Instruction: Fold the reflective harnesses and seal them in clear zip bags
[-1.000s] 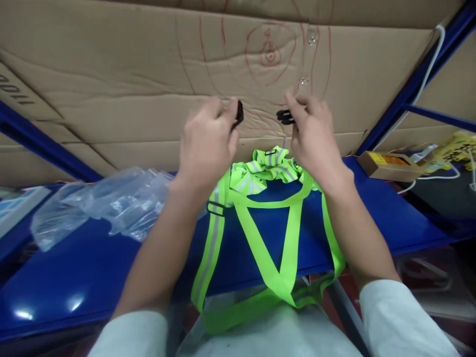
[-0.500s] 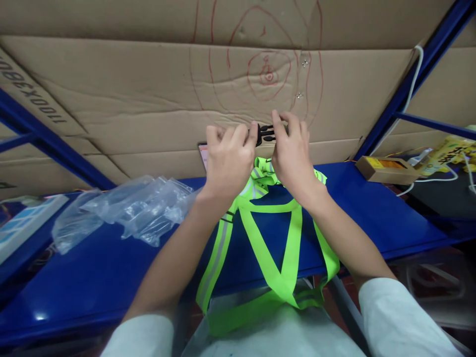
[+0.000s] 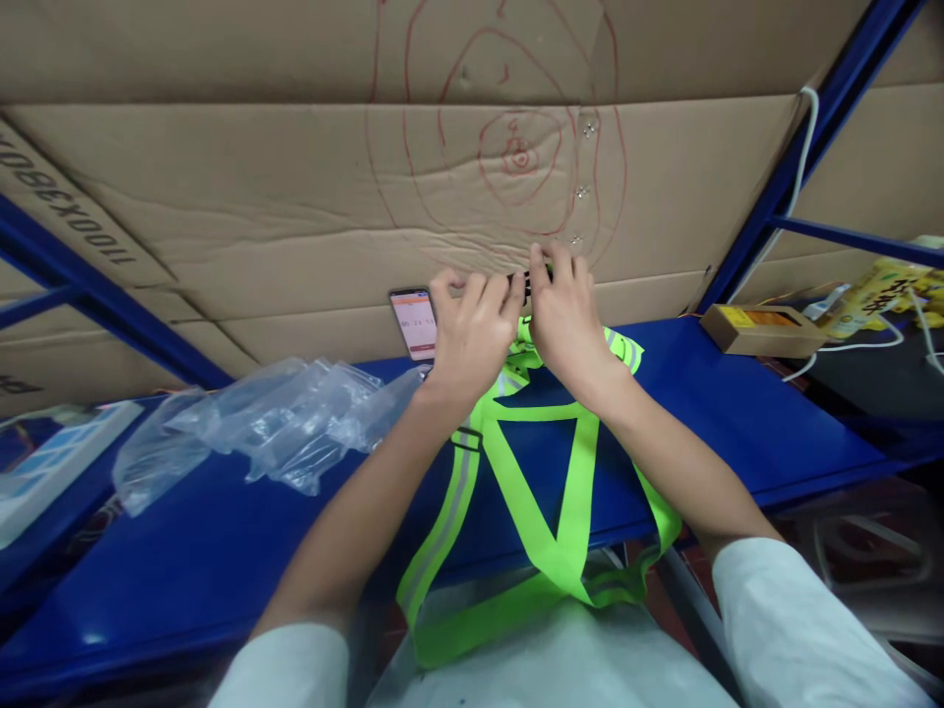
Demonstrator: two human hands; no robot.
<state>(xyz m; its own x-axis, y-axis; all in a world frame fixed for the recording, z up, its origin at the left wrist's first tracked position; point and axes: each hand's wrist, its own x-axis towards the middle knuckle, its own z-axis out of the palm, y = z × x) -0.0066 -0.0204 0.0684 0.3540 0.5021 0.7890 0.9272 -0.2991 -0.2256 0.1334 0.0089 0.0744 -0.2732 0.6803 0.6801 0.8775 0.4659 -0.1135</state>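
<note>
Neon-green straps with grey reflective stripes [image 3: 575, 492] lie on the blue table, and their lower loop hangs over the front edge against a pale shirt. Above the bunched far end, my left hand [image 3: 479, 329] has its fingers closed on one part of a black buckle. My right hand [image 3: 564, 315] pinches the buckle's other part, close beside the left. Between the fingertips only a little of the black buckle [image 3: 520, 285] shows, so whether its parts are joined is hidden. A black slider [image 3: 466, 440] sits on the left strap.
A phone [image 3: 414, 323] leans on the cardboard wall [image 3: 280, 177] behind my left hand. Clear plastic bags [image 3: 295, 423] lie on the blue table [image 3: 184, 551] at left. A small cardboard box [image 3: 763, 330], a white cable and yellow packets are at right.
My hands have come closer together, and the buckle's black prongs, visible between them before, are now mostly covered. More of the phone shows. The view has shifted slightly.
</note>
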